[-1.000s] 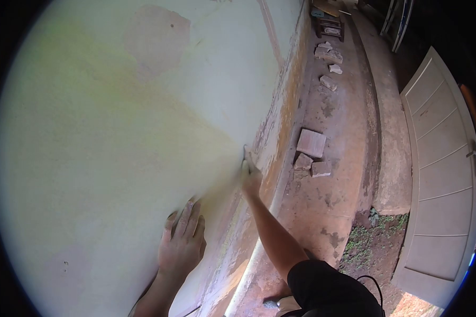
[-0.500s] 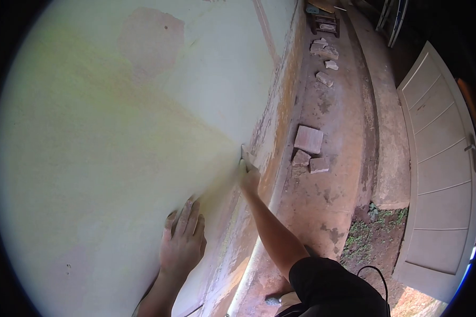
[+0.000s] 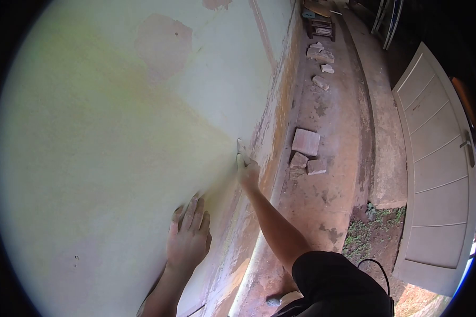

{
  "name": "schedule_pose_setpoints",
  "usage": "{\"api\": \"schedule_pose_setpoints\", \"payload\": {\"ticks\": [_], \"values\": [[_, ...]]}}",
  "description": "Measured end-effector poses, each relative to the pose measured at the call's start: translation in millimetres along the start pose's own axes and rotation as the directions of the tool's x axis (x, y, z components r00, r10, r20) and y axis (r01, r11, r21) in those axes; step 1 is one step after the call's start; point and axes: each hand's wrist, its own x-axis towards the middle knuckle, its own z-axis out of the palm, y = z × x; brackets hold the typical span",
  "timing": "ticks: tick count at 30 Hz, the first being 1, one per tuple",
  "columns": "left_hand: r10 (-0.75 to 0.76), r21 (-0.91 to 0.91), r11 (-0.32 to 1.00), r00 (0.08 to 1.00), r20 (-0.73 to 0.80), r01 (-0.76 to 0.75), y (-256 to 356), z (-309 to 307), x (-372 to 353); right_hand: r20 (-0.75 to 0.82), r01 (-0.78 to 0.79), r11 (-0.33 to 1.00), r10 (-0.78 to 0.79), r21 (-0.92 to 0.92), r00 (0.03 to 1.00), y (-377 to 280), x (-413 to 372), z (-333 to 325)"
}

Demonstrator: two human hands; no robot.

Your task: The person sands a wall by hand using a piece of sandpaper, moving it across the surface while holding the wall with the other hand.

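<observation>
A large pale green wall (image 3: 116, 153) with worn paint fills the left of the view. My left hand (image 3: 189, 235) rests on it, palm down with the fingers stretched out and slightly apart. Farther up and to the right, my right hand (image 3: 248, 173) is closed around a small, thin-bladed scraper (image 3: 239, 145). Its narrow, light tip lies against the wall, near the stained strip where the paint peels. Most of the scraper's handle is hidden in my fingers.
Right of the wall runs a concrete walkway (image 3: 330, 158) with a square stone block (image 3: 306, 141), broken pieces (image 3: 316, 167) and more rubble (image 3: 320, 82). A pale panelled door (image 3: 439, 174) stands at the far right. Small green plants (image 3: 358, 235) grow beside the walkway.
The view has turned slightly, shifting the wall to the right. The scraper's blade now points a little differently, while my left hand stays flat on the wall.
</observation>
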Motion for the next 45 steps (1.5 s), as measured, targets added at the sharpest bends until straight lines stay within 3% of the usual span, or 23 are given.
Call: {"api": "schedule_pose_setpoints", "payload": {"ticks": [1, 4, 5, 8, 10, 13, 15, 18, 19, 20, 21, 23, 25, 27, 30, 31, 32, 33, 35, 37, 41, 44, 45], "values": [[0.001, -0.005, 1.000, 1.000, 0.007, -0.001, 0.0, -0.3, -0.7, -0.006, -0.019, 0.998, 0.019, 0.066, 1.000, -3.3, -1.1, 0.8], [0.005, -0.015, 1.000, 1.000, -0.010, -0.005, -0.9, -0.1, 1.3, -0.056, 0.326, 0.941, -0.322, 0.088, 0.945, -24.7, -63.5, 14.7], [0.007, -0.028, 1.000, 1.000, -0.016, -0.007, -0.7, 0.3, 0.6, 0.033, 0.330, 0.937, -0.336, 0.116, 0.941, -39.2, -84.0, 12.0], [-0.007, -0.064, 0.998, 1.000, 0.000, 0.007, 0.8, -4.3, 2.6, -0.027, 0.424, 0.905, -0.423, 0.032, 0.906, -46.9, -82.4, 14.2], [-0.006, -0.064, 0.998, 1.000, 0.019, 0.007, 0.5, -6.3, 4.6, -0.080, 0.025, 0.999, -0.022, 0.040, 0.997, -39.8, -39.8, 14.0], [-0.014, -0.082, 0.996, 0.999, 0.040, 0.018, 2.1, -5.6, 0.3, -0.083, -0.214, 0.974, 0.208, -0.076, 0.975, -8.8, 14.9, 6.4], [-0.025, -0.087, 0.996, 1.000, 0.014, 0.026, 2.4, -4.5, 4.3, -0.219, -0.134, 0.988, 0.114, -0.079, 0.969, -17.8, 20.3, 7.9], [-0.014, -0.055, 0.998, 0.999, 0.037, 0.016, 0.9, -4.0, 3.1, -0.052, -0.021, 1.000, 0.021, 0.009, 0.998, -63.2, -56.5, 11.0], [-0.009, -0.055, 0.998, 0.999, 0.039, 0.011, 0.9, -4.9, 2.7, -0.057, 0.175, 0.983, -0.172, 0.052, 0.983, -71.0, -87.7, 14.4], [-0.002, -0.053, 0.999, 0.999, 0.040, 0.004, 0.3, -5.2, 3.1, -0.097, 0.454, 0.884, -0.464, -0.113, 0.880, -68.7, -99.4, 18.7], [0.001, -0.053, 0.999, 0.999, 0.044, 0.001, 1.3, -5.4, 2.3, -0.100, 0.449, 0.886, -0.460, -0.113, 0.882, -62.2, -98.0, 20.5], [-0.026, -0.048, 0.998, 0.997, 0.066, 0.029, 0.9, -4.3, 2.4, -0.130, 0.079, 0.997, -0.078, -0.002, 0.988, -51.1, -82.4, 19.8], [-0.037, -0.060, 0.997, 0.997, 0.071, 0.041, 0.7, -2.7, -0.1, 0.025, -0.384, 0.920, 0.386, -0.075, 0.922, 13.6, 16.1, 4.0], [-0.046, -0.073, 0.996, 0.998, 0.041, 0.049, 3.1, -2.0, 1.7, -0.194, -0.371, 0.927, 0.354, -0.056, 0.915, 12.3, 31.0, 6.0], [-0.056, -0.069, 0.996, 0.997, 0.049, 0.060, 3.9, -2.5, 1.3, -0.106, -0.134, 0.973, 0.115, -0.190, 0.988, -3.5, -36.5, 16.2], [-0.050, -0.050, 0.997, 0.998, 0.048, 0.052, 3.7, -2.6, 1.8, -0.030, -0.069, 0.988, 0.066, -0.142, 0.997, -25.2, -70.9, 12.2], [-0.043, -0.028, 0.999, 0.998, 0.055, 0.044, 3.3, -2.9, 1.9, -0.004, 0.127, 0.992, -0.127, 0.029, 0.992, -51.5, -100.8, 4.6], [-0.043, -0.023, 0.999, 0.997, 0.058, 0.045, 3.3, -4.1, 3.0, 0.082, 0.156, 0.987, -0.157, 0.024, 0.984, -45.8, -113.3, 5.0], [-0.055, -0.078, 0.995, 0.996, 0.075, 0.061, 3.7, -6.3, 3.2, -0.003, 0.192, 0.980, -0.192, -0.048, 0.981, -30.7, -101.6, 9.2], [-0.045, -0.051, 0.997, 0.996, 0.077, 0.049, 2.2, -6.3, 6.2, 0.015, -0.116, 0.973, 0.121, -0.198, 0.993, -32.4, -68.4, 3.1], [-0.054, -0.062, 0.996, 0.997, 0.056, 0.058, 4.6, -3.6, 2.6, -0.171, -0.280, 0.958, 0.266, -0.064, 0.949, 56.8, 26.4, 14.3], [-0.064, -0.095, 0.993, 0.997, 0.050, 0.068, 4.8, -5.1, 2.5, -0.183, -0.069, 0.991, 0.048, -0.113, 0.982, 33.3, -31.3, 29.4], [-0.071, -0.096, 0.993, 0.997, 0.038, 0.074, 4.4, -4.6, 4.0, -0.016, -0.100, 0.971, 0.099, -0.218, 0.995, -12.2, -67.2, 11.7]]}}
